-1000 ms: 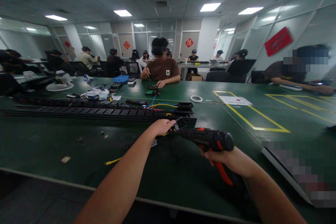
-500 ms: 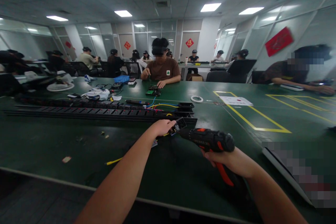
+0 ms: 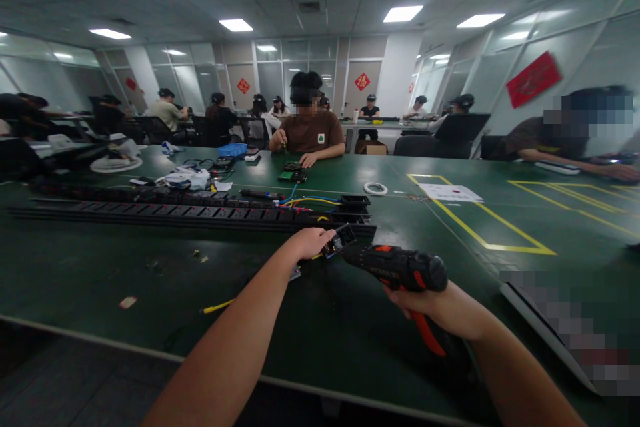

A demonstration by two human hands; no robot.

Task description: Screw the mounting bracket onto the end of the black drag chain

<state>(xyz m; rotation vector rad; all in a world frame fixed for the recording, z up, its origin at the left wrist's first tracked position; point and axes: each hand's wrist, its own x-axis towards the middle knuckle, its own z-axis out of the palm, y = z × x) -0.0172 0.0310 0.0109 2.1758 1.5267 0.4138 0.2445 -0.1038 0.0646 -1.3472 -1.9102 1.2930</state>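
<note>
My left hand (image 3: 313, 243) is closed on a small black open-ended housing (image 3: 344, 237), tilted up above the table. In my right hand (image 3: 430, 307) is a black and orange cordless drill (image 3: 400, 265), gripped by its handle. The drill's nose points left and reaches the housing's right side; whether the bit touches it I cannot tell. Just beyond my left hand lie long black power strips (image 3: 200, 212) with rows of sockets. Blue and yellow wires (image 3: 310, 200) run at their right end. A yellow wire (image 3: 217, 307) shows beside my left forearm.
On the green table (image 3: 125, 253) lie a roll of white tape (image 3: 375, 189), a paper sheet (image 3: 450, 192) and yellow tape outlines. A co-worker (image 3: 310, 130) sits opposite with a green circuit board (image 3: 293, 173). A flat grey-edged object (image 3: 550, 337) lies at right.
Both hands, the housing and the drill stay where they were. The co-worker opposite has shifted the raised hand slightly.
</note>
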